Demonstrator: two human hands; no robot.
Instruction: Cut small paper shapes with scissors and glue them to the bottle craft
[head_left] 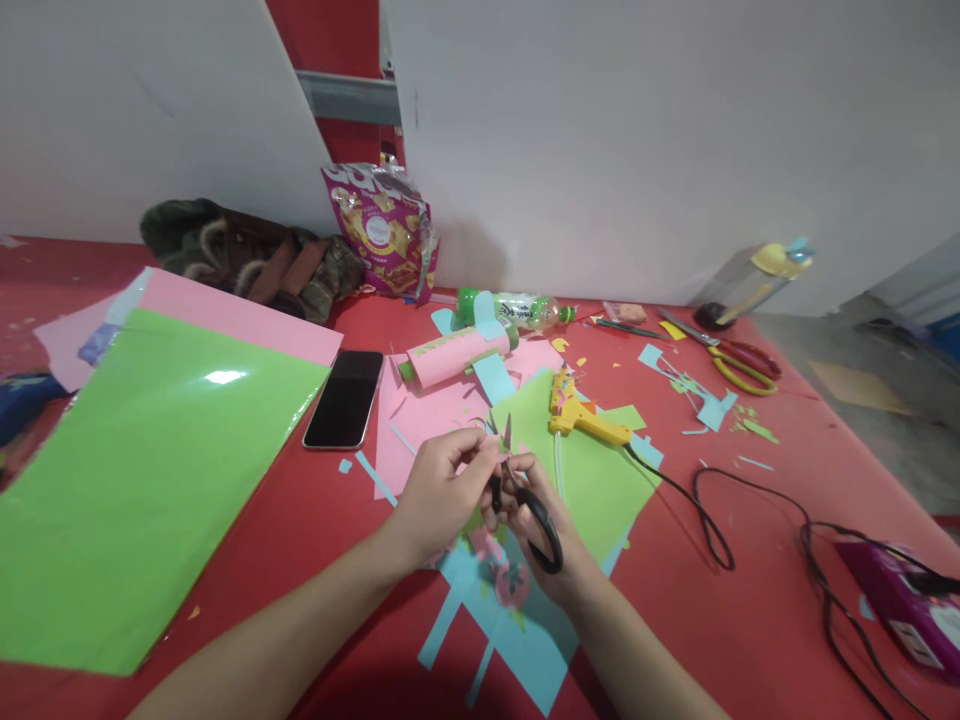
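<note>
My right hand (534,525) grips small black-handled scissors (525,495), blades pointing up and slightly apart. My left hand (442,490) pinches a small pale paper piece (489,448) right at the blades. Both hands hover over green paper (592,470), pink paper (427,415) and light blue strips (517,630) lying on the red table (315,520).
A large green sheet (142,470) over pink sheets lies left, a black phone (345,398) beside it. A yellow glue gun (581,415) with black cable, a paper-wrapped bottle (457,355), red-yellow scissors (739,362), a snack bag (382,230) and a purple power strip (900,600) are around.
</note>
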